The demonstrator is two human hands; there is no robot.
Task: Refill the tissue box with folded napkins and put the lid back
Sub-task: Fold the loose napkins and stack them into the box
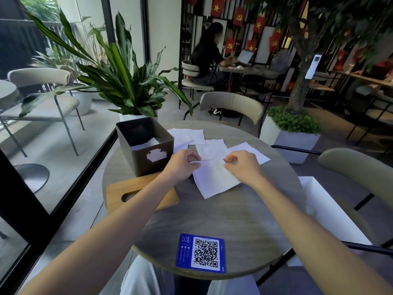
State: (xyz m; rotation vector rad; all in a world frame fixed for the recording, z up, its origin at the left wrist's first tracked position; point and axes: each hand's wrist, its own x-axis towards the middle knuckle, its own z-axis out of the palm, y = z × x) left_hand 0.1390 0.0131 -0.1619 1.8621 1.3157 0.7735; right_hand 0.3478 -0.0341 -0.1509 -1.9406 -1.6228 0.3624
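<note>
A dark square tissue box (148, 161) stands open at the table's far left, with some white napkins low inside it. Its wooden lid (119, 191) with an oval slot lies flat in front of the box, partly under my left forearm. A white napkin (213, 180) lies on the table's middle. My left hand (182, 165) pinches its far left corner and my right hand (241, 166) pinches its far right edge. Several more unfolded napkins (212, 149) lie spread just beyond my hands.
The round grey table (212, 218) carries a blue QR code card (201, 253) near its front edge. A white paper bag (331, 211) stands at the right, beside a chair. A potted plant (125, 81) rises behind the box. A person sits at a far table.
</note>
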